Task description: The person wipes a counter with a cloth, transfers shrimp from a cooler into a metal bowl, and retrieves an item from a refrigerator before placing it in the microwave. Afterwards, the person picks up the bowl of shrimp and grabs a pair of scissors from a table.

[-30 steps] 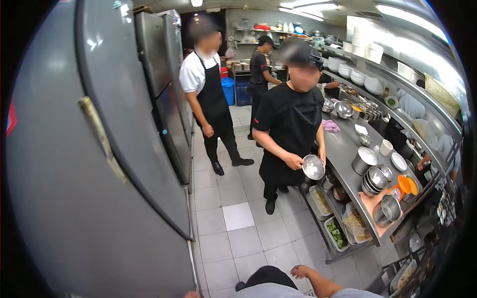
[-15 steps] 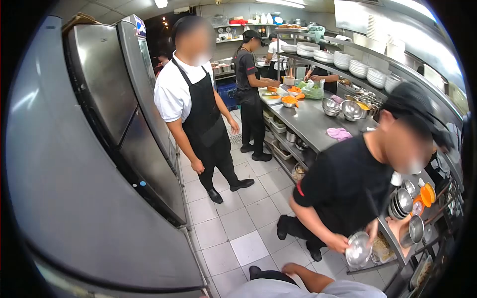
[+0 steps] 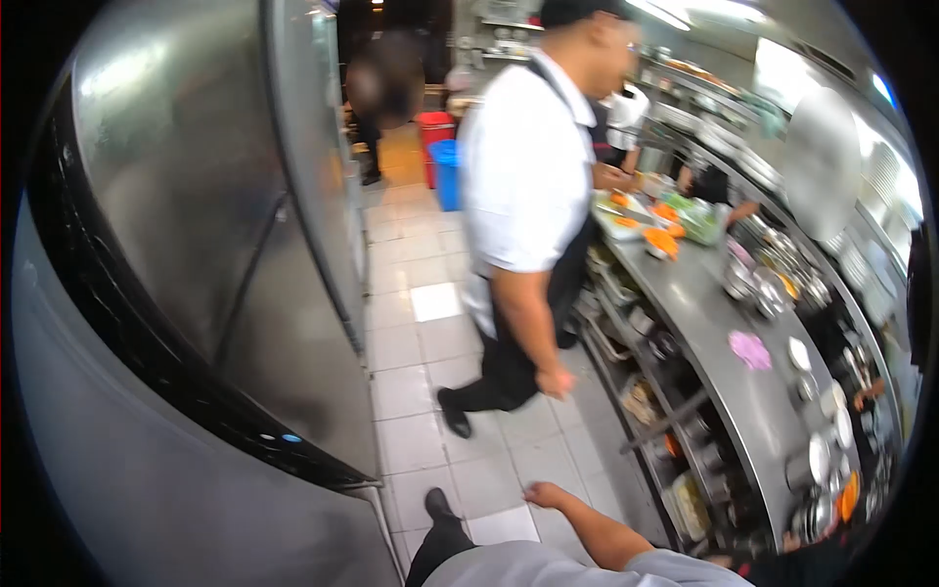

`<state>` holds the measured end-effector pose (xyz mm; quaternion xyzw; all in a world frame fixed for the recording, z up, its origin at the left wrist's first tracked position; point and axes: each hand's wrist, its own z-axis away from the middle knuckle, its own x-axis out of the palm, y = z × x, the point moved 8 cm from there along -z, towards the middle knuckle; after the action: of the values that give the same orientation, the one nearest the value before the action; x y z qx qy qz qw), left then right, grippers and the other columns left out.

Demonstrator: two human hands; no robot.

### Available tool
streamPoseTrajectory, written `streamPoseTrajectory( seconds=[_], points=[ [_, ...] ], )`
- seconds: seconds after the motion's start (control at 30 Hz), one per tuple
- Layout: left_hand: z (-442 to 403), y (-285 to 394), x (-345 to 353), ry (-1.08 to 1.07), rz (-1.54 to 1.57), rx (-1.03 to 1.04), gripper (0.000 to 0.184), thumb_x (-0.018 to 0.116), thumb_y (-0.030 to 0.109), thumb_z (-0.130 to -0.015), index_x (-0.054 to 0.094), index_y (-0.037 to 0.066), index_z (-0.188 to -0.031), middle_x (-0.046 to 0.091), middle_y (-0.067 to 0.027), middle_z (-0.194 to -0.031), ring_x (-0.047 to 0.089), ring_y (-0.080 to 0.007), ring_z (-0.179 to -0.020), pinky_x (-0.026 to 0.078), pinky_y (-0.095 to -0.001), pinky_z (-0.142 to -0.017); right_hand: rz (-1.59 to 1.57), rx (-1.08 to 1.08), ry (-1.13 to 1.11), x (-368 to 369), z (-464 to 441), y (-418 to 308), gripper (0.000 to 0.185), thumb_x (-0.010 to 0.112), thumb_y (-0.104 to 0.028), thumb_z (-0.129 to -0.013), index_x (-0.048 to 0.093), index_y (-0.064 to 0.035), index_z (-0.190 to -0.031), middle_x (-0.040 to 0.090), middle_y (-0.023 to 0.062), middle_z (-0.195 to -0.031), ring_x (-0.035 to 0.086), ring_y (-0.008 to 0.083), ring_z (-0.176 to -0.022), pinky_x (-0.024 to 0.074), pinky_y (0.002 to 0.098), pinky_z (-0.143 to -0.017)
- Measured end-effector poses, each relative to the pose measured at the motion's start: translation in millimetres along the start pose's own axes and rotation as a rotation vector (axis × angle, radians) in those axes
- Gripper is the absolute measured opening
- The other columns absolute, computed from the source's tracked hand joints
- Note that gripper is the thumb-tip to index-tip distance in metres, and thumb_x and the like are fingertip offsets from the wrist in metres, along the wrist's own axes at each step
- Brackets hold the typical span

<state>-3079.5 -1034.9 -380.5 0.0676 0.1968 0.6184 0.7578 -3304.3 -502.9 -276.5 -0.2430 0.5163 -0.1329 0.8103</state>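
Note:
My right hand [image 3: 545,495] hangs low in front of my body, over the tiled floor [image 3: 416,435]. Its fingers look loosely curled, with nothing visible in them, and it touches nothing. My left hand is out of view. Closest ahead of my right hand is a person in a white shirt [image 3: 523,176] and black apron, walking between me and the steel counter [image 3: 696,303]. To the right, the counter's lower shelves hold a clear container [image 3: 693,507] and other vessels.
Steel refrigerators [image 3: 166,215] line the left side. A blue bin [image 3: 446,176] and a red bin [image 3: 432,132] stand down the aisle. On the counter are a pink cloth [image 3: 749,349], orange food [image 3: 661,243], a green bag [image 3: 702,221] and metal bowls.
My view has shifted forward along the aisle. The apron-wearing person has turned and stepped right, toward the counter. The person holding a metal bowl is largely out of view.

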Motion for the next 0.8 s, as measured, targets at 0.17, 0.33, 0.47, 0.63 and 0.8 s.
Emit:
streamPoseTrajectory(
  seconds=[0.17,0.33,0.47,0.63,0.8],
  points=[
    [-101,297,-11,0.111,-0.550,0.540,0.041,0.056,0.037,-0.083,0.063,0.004,-0.106,0.060,-0.0200,-0.113,0.056,-0.0389,-0.105,0.046,-0.0459,-0.089,-0.256,0.534,-0.484,9,16,80,0.038,0.050,-0.039,-0.089,0.066,-0.0046,-0.092,0.067,0.0119,-0.080,0.063,0.0227,-0.060,0.0521,0.0404,-0.061],
    [-44,587,5,0.010,-0.289,0.748,0.041,0.061,0.029,-0.084,0.059,0.003,-0.116,0.064,-0.0131,-0.103,0.060,-0.0219,-0.095,0.047,-0.0330,-0.083,-0.753,0.884,-0.247,-15,22,75,0.030,0.057,-0.031,-0.088,0.063,-0.0062,-0.102,0.068,0.0076,-0.088,0.065,0.0196,-0.067,0.0531,0.0350,-0.056],
    [-56,736,26,-0.125,-0.143,0.831,0.039,0.063,0.023,-0.085,0.058,0.004,-0.119,0.063,-0.0065,-0.096,0.056,-0.0153,-0.087,0.046,-0.0286,-0.076,-0.856,0.961,-0.301,0,-37,67,0.030,0.057,-0.031,-0.088,0.063,-0.0057,-0.103,0.067,0.0082,-0.092,0.065,0.0194,-0.069,0.0532,0.0355,-0.056],
    [-134,857,2,-0.144,-0.145,0.708,0.036,0.062,0.020,-0.086,0.059,0.004,-0.118,0.061,-0.0038,-0.090,0.051,-0.0108,-0.075,0.042,-0.0254,-0.063,-0.727,0.726,-0.119,-66,-173,68,0.031,0.050,-0.031,-0.088,0.066,-0.0048,-0.093,0.068,0.0100,-0.081,0.065,0.0214,-0.064,0.0540,0.0370,-0.056],
    [-281,879,-76,-0.226,-0.373,0.755,0.034,0.058,0.022,-0.086,0.061,0.004,-0.115,0.061,-0.0101,-0.111,0.057,-0.0190,-0.104,0.045,-0.0313,-0.085,-0.514,0.585,-0.106,-108,-325,132,0.028,0.045,-0.022,-0.087,0.065,-0.0030,-0.086,0.065,0.0135,-0.074,0.064,0.0251,-0.061,0.0538,0.0382,-0.053]
  ],
)
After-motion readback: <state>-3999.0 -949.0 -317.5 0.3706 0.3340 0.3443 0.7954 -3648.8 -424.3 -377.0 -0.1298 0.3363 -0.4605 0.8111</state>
